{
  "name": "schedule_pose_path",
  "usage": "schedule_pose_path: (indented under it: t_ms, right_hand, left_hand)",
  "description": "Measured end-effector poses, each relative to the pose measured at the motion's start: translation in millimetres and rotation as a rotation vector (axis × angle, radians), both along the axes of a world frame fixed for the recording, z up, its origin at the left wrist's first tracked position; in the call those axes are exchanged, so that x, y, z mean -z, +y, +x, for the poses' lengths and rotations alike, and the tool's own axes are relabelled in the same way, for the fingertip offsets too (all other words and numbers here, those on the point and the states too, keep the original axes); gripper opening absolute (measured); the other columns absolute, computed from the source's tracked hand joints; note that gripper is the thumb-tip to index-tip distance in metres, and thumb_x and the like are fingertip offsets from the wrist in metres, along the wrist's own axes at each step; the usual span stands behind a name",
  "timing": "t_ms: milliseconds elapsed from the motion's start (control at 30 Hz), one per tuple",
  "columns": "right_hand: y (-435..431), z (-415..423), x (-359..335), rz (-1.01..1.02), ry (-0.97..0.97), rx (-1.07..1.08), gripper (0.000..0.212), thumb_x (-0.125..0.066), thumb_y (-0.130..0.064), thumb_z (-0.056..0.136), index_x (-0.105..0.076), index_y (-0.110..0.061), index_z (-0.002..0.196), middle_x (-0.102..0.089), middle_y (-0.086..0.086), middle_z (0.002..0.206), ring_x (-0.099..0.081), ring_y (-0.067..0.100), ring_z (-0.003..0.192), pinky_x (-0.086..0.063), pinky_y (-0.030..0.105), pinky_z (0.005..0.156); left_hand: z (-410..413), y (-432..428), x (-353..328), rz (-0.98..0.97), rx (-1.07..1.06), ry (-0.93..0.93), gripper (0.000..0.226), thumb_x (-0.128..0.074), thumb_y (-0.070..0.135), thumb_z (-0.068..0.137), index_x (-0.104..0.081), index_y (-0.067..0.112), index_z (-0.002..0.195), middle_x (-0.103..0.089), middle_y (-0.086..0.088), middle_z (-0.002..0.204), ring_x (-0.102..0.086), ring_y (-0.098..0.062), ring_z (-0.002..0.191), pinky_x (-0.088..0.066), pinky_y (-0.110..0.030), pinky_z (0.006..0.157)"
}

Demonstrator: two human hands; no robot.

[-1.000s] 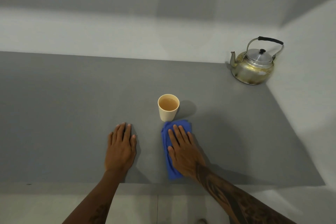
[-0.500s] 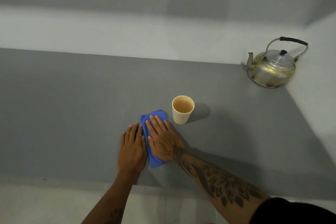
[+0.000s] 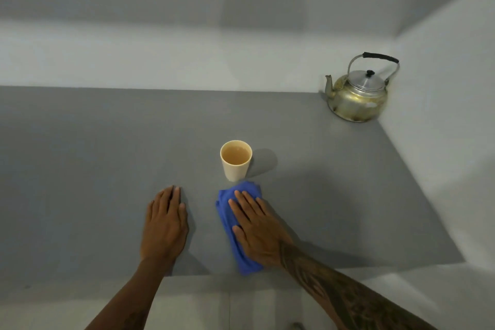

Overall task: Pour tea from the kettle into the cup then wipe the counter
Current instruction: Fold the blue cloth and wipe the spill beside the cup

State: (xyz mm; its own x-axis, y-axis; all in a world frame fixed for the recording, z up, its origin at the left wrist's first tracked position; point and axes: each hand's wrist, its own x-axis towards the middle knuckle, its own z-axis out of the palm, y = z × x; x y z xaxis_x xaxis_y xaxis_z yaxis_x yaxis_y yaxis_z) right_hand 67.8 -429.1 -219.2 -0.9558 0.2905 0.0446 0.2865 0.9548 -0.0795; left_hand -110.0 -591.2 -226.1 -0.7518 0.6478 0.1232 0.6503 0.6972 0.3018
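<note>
Grey counter (image 3: pixel 80 169) runs back to a pale wall and meets a side wall at the right; the metal kettle (image 3: pixel 357 96) stands upright in that far corner, well apart from the cream cup (image 3: pixel 235 161) of tea at mid-counter. Just in front of the cup lies a folded blue cloth (image 3: pixel 227 220); the right hand (image 3: pixel 258 233) presses flat on it with fingers spread; the left hand (image 3: pixel 164 225) rests open, palm down, on bare counter beside it.

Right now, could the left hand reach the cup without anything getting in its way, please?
Probably yes. The left hand lies flat on the bare counter, and the cup stands ahead and to its right with open counter between them. The blue cloth lies off that path, under the right hand.
</note>
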Motion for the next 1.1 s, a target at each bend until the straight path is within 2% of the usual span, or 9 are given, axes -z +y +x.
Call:
schedule_pose_path:
  t_ms: [133,267,400,567,667,767,833,967,1100]
  right_hand:
    - [21.8,19.4,-4.8,-0.002,-0.049,0.095,0.058,-0.029,-0.04,0.097,-0.029,-0.011,0.148,-0.031,0.011,0.155,-0.031,0.028,0.142,-0.031,0.049,0.113]
    - [39.6,3.7,-10.3,-0.059,-0.057,0.296,0.061,-0.009,-0.041,0.099,-0.029,-0.008,0.147,-0.035,0.016,0.153,-0.035,0.034,0.14,-0.039,0.052,0.107]
    - [48.2,-17.6,-11.0,-0.058,-0.05,0.355,0.059,-0.022,-0.04,0.096,-0.032,-0.012,0.147,-0.035,0.017,0.152,-0.037,0.038,0.138,-0.038,0.055,0.106]
    - [44.9,29.3,-2.4,-0.041,-0.065,0.139,0.06,-0.003,-0.045,0.098,-0.014,-0.022,0.152,-0.018,0.01,0.16,-0.016,0.032,0.147,-0.021,0.053,0.116]
    - [59.3,62.7,-0.3,-0.036,-0.059,0.137,0.062,-0.001,-0.049,0.097,-0.007,-0.023,0.153,-0.006,0.006,0.162,-0.003,0.028,0.149,-0.01,0.048,0.121]
    - [77.9,66.9,-3.5,-0.018,-0.073,0.274,0.061,-0.008,-0.047,0.098,-0.016,-0.019,0.152,-0.017,0.01,0.16,-0.017,0.032,0.147,-0.026,0.05,0.116]
    - [90.3,57.4,-5.8,-0.037,-0.082,0.36,0.059,-0.014,-0.045,0.098,-0.021,-0.018,0.151,-0.024,0.013,0.158,-0.025,0.034,0.144,-0.03,0.051,0.113]
    - [119.9,25.2,-7.3,-0.043,-0.087,0.451,0.065,-0.002,-0.047,0.097,-0.031,-0.017,0.147,-0.034,0.017,0.153,-0.036,0.038,0.138,-0.037,0.056,0.106]
    - [138.4,-4.8,-9.7,-0.013,-0.122,0.396,0.059,-0.021,-0.045,0.095,-0.037,-0.019,0.145,-0.04,0.015,0.15,-0.042,0.036,0.135,-0.042,0.053,0.102]
  left_hand:
    - [0.9,0.2,0.0,0.0,0.01,-0.023,0.057,-0.016,0.037,0.097,-0.032,0.01,0.145,-0.036,-0.011,0.151,-0.028,-0.026,0.141,-0.021,-0.044,0.119]
    - [3.1,1.9,-0.4,0.007,-0.008,-0.027,0.056,-0.016,0.036,0.097,-0.031,0.011,0.145,-0.036,-0.01,0.151,-0.026,-0.025,0.142,-0.021,-0.043,0.119]
    - [2.9,2.5,0.1,0.01,-0.018,-0.042,0.058,-0.014,0.039,0.097,-0.029,0.012,0.146,-0.033,-0.009,0.153,-0.023,-0.023,0.144,-0.018,-0.043,0.12]
    - [5.2,2.3,-1.5,0.015,-0.005,-0.057,0.06,-0.011,0.041,0.096,-0.026,0.013,0.147,-0.03,-0.008,0.154,-0.02,-0.022,0.145,-0.013,-0.04,0.121]
    - [2.8,2.0,-0.1,0.016,-0.005,-0.059,0.06,-0.012,0.041,0.096,-0.028,0.012,0.146,-0.031,-0.008,0.154,-0.021,-0.023,0.144,-0.015,-0.042,0.12]
    - [4.3,3.1,0.4,0.012,-0.02,-0.047,0.06,-0.012,0.04,0.096,-0.03,0.011,0.145,-0.034,-0.009,0.152,-0.024,-0.024,0.144,-0.018,-0.043,0.119]
    - [5.4,4.5,-1.0,0.009,-0.029,-0.049,0.061,-0.012,0.04,0.096,-0.031,0.01,0.145,-0.035,-0.009,0.152,-0.025,-0.024,0.143,-0.019,-0.044,0.119]
    - [6.2,6.6,-3.1,0.002,-0.04,-0.053,0.06,-0.012,0.039,0.096,-0.032,0.01,0.145,-0.036,-0.009,0.152,-0.025,-0.023,0.143,-0.018,-0.043,0.12]
    - [4.2,7.4,-1.1,-0.011,-0.043,-0.048,0.059,-0.015,0.038,0.096,-0.034,0.01,0.144,-0.037,-0.009,0.151,-0.026,-0.024,0.143,-0.02,-0.044,0.119]
